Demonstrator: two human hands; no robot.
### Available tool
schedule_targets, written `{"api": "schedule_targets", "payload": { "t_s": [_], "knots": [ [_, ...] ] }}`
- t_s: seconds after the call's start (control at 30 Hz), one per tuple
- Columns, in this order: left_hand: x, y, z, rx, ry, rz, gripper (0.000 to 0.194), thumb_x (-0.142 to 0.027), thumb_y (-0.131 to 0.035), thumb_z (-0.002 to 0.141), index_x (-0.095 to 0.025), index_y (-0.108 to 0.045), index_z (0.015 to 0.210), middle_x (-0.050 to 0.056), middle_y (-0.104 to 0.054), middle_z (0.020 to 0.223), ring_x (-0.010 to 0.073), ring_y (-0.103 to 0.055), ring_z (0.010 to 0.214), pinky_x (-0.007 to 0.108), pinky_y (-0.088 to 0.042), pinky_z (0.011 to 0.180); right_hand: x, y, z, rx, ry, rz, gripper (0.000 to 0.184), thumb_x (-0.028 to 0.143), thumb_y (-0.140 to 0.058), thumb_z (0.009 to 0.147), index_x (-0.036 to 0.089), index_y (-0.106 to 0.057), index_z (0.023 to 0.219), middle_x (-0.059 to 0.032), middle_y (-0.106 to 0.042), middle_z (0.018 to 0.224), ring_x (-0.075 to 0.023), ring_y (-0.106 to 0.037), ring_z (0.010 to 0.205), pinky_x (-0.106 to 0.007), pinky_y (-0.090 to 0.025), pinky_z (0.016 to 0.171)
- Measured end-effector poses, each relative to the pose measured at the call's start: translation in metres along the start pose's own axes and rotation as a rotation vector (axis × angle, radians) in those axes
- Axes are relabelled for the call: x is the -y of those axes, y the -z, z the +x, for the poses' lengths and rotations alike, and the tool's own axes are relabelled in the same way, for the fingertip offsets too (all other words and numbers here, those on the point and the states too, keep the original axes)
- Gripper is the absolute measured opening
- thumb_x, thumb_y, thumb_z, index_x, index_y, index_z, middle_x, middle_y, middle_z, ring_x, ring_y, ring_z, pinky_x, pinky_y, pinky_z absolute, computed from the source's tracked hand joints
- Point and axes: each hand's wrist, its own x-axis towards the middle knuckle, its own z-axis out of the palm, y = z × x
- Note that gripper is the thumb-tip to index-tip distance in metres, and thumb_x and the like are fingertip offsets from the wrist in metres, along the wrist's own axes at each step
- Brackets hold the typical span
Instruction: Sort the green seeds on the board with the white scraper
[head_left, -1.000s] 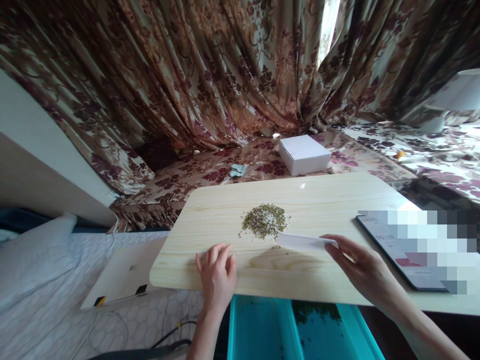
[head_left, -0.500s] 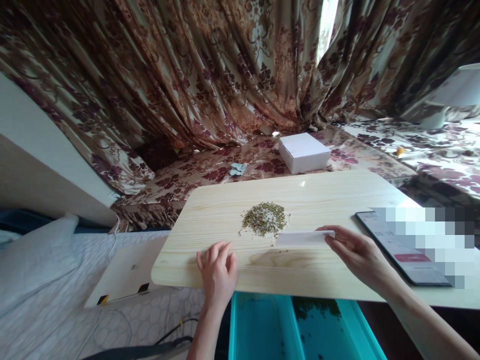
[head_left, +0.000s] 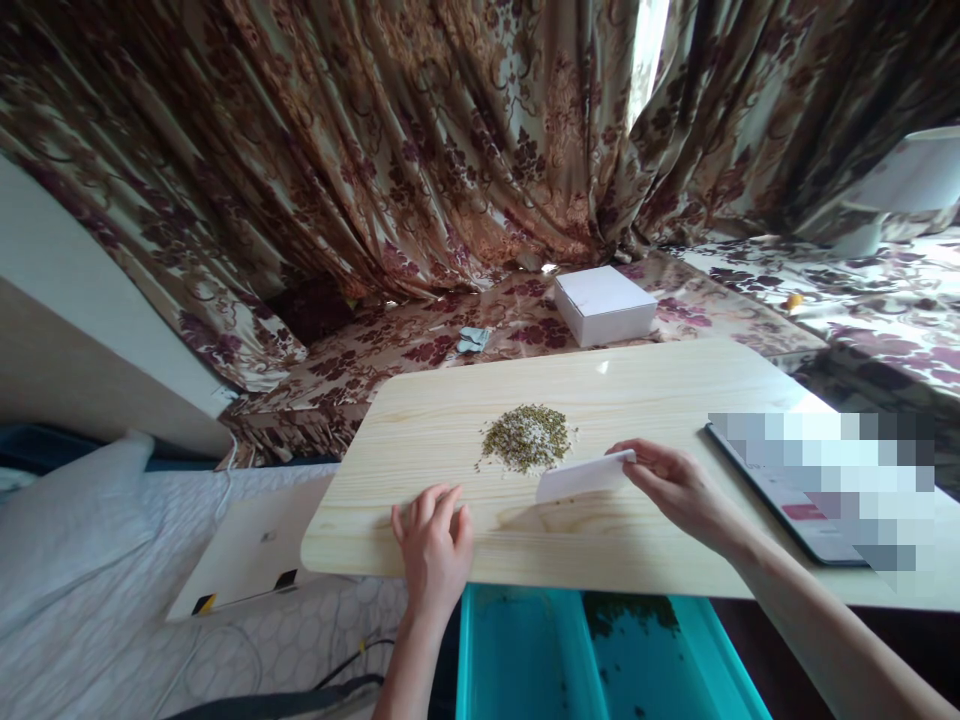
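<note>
A small heap of green and white grains (head_left: 527,438) lies in the middle of a pale wooden board (head_left: 660,390). My right hand (head_left: 679,485) pinches a white paper card (head_left: 581,476), whose left end sits just below and right of the heap. Fingers together, my left hand (head_left: 433,545) rests flat on the board's near edge, left of the heap, and holds nothing.
A tablet with a blurred screen (head_left: 795,490) lies on the board's right end. A white box (head_left: 604,305) and a crumpled scrap (head_left: 474,339) sit on the floral cloth behind. A teal bin (head_left: 525,655) stands under the board's near edge. Bedding and a flat white board (head_left: 247,550) lie left.
My right hand has moved the white card leftward, closer to the heap, and tilted it. My left hand has stayed on the board's near edge.
</note>
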Motion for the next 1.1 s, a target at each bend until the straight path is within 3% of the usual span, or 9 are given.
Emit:
{"api": "schedule_targets", "payload": {
  "t_s": [0.47,0.97,1.1],
  "knots": [
    [0.006,-0.004,0.0,-0.016,-0.024,0.012,0.025,-0.025,-0.05,0.089,-0.026,-0.066,0.109,0.006,-0.064,0.113,0.0251,-0.057,0.107,0.056,-0.018,0.109,-0.003,0.006,0.004,0.013,-0.055,-0.052,0.021,0.034,-0.049,0.072,0.019,-0.063,0.074,0.0025,-0.052,0.052,-0.0111,-0.041,0.046,-0.023,-0.03,0.042],
    [0.005,-0.005,0.0,-0.034,-0.026,0.018,0.025,-0.025,-0.051,0.088,-0.026,-0.066,0.108,0.007,-0.065,0.112,0.0248,-0.058,0.106,0.056,-0.016,0.111,0.007,0.032,-0.033,0.135,0.021,-0.238,0.023,0.033,-0.047,0.076,0.021,-0.065,0.068,-0.0002,-0.061,0.057,-0.015,-0.053,0.054,-0.025,-0.041,0.052],
    [0.009,-0.008,0.001,-0.034,-0.03,0.012,0.025,-0.025,-0.053,0.086,-0.026,-0.068,0.106,0.007,-0.066,0.11,0.0247,-0.058,0.105,0.056,-0.015,0.111,-0.001,0.042,-0.041,0.062,0.021,-0.224,0.026,0.04,-0.05,0.079,0.022,-0.068,0.075,-0.0025,-0.067,0.066,-0.0174,-0.058,0.059,-0.026,-0.043,0.053]
  ]
}}
